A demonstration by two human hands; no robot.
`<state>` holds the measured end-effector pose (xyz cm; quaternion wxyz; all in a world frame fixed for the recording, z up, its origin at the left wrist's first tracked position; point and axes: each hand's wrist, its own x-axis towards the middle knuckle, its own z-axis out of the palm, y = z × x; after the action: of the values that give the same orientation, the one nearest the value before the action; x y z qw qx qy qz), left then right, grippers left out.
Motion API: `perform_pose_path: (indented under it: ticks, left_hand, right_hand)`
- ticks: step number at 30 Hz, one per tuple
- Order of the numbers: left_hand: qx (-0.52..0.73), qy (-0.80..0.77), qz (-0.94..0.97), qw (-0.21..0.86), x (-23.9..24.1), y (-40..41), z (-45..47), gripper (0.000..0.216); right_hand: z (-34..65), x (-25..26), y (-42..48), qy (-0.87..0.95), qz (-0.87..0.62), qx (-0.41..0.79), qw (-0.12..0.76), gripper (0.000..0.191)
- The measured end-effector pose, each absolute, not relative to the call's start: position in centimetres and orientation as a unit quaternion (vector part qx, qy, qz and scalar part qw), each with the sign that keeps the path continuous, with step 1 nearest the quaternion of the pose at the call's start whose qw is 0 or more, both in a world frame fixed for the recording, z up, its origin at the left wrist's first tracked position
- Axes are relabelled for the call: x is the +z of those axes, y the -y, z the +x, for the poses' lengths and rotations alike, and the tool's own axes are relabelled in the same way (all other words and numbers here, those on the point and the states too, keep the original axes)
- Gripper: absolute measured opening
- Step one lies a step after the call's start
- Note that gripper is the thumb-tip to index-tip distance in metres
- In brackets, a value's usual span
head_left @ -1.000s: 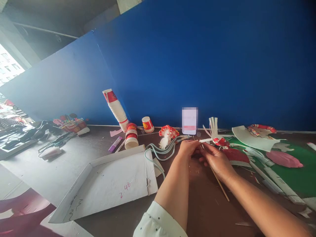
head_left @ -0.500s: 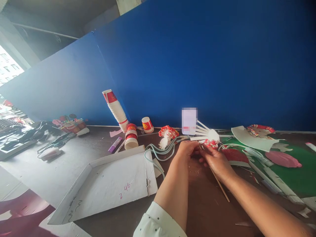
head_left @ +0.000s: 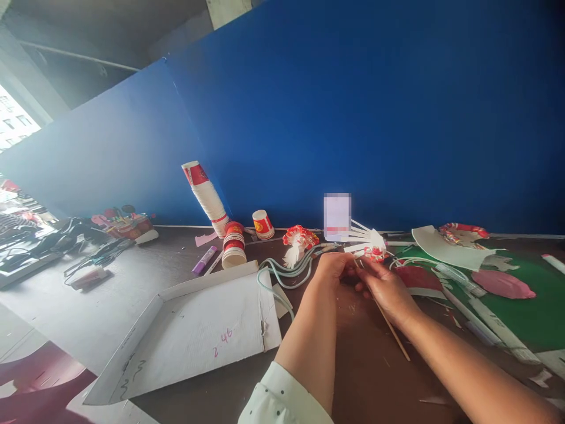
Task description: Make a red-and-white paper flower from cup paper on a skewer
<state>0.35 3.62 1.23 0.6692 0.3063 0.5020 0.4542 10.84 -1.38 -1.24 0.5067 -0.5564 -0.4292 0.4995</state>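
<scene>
Handwritten "2 46" in pink on the white cardboard tray [head_left: 194, 330].

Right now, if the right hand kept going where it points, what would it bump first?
Probably the left hand, just ahead of the right hand gripping the stick; depth is unclear.

Bare bench [head_left: 357, 365] lies open nearward of your left hand [head_left: 335, 268] and right hand [head_left: 386, 288], crossed by the wooden stick [head_left: 395, 333]. Cardboard tray [head_left: 194, 330] and cords [head_left: 282, 272] block the left; paper tubes [head_left: 481, 315] the right; the blue partition [head_left: 375, 118] the rear.
</scene>
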Motion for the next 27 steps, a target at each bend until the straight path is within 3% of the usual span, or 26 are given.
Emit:
perform_pose_path:
  ticks: [27]
  left_hand:
    - [0.463, -0.467, 0.304, 0.689, 0.7, -3.8, 0.0, 0.018]
  right_hand:
    - [11.1, -1.4, 1.1, 0.383, -0.528, 0.546, 0.526, 0.060]
